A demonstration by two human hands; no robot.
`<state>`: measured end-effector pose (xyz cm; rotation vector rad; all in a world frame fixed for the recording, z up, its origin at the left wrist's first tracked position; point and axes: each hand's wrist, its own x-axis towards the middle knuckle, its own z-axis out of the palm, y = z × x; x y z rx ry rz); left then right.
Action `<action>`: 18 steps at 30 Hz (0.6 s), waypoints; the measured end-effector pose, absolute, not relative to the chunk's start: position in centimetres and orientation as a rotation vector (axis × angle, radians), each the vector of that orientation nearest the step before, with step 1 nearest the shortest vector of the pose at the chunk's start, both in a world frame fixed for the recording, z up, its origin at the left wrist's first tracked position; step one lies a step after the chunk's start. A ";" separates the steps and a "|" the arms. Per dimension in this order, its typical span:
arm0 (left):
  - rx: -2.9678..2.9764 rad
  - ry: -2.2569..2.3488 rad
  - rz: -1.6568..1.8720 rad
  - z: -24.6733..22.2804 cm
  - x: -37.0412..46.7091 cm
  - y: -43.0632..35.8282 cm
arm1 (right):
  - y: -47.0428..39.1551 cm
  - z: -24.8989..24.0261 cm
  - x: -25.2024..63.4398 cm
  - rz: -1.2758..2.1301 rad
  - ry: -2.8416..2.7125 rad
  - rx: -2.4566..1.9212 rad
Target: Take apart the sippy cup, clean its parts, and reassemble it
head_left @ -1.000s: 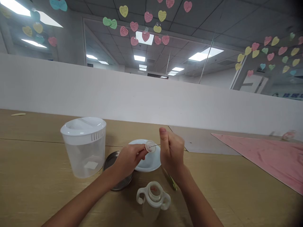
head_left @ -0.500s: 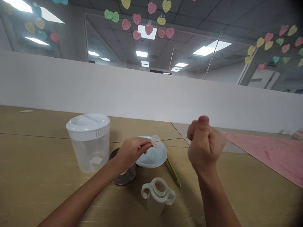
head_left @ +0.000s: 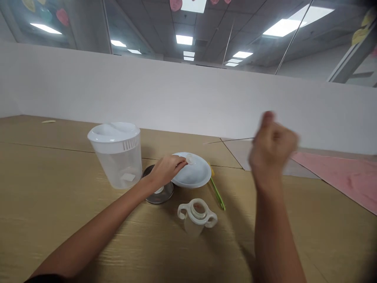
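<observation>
My left hand (head_left: 166, 169) is closed, pinching a small translucent round piece (head_left: 190, 159), perhaps silicone, above the rim of a white bowl (head_left: 191, 179). Blurred by motion, my right hand (head_left: 273, 149) is a fist with the thumb on top. From it a thin wire-like brush (head_left: 228, 140) points left, its pale tip clear of the round piece. Below the hands stands a translucent two-handled cup (head_left: 194, 224) without a lid, something reddish showing through its mouth. A round metal dish (head_left: 160, 197) lies partly hidden under my left hand.
A clear plastic bucket with a white lid (head_left: 116, 155) stands left of the bowl. Right of the bowl lies a slim green thing with a yellow end (head_left: 217, 192). A pink cloth (head_left: 341, 175) covers the table's right side. A white wall (head_left: 176, 98) rises behind.
The brush has come out of the round piece as my right hand moved up and right. My left hand still pinches the piece. The view has tilted downward.
</observation>
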<state>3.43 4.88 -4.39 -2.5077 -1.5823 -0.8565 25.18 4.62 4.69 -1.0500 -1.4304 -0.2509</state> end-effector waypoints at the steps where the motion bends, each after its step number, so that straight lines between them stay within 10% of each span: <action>1: -2.508 -1.584 -0.810 -4.4 3.7 4.7 | 5.6 4.0 24.3 -0.307 -1.466 -1.136; 18: -2.430 -1.411 -0.680 -3.1 4.4 2.5 | 11.1 -0.9 21.7 -0.199 -2.274 -1.736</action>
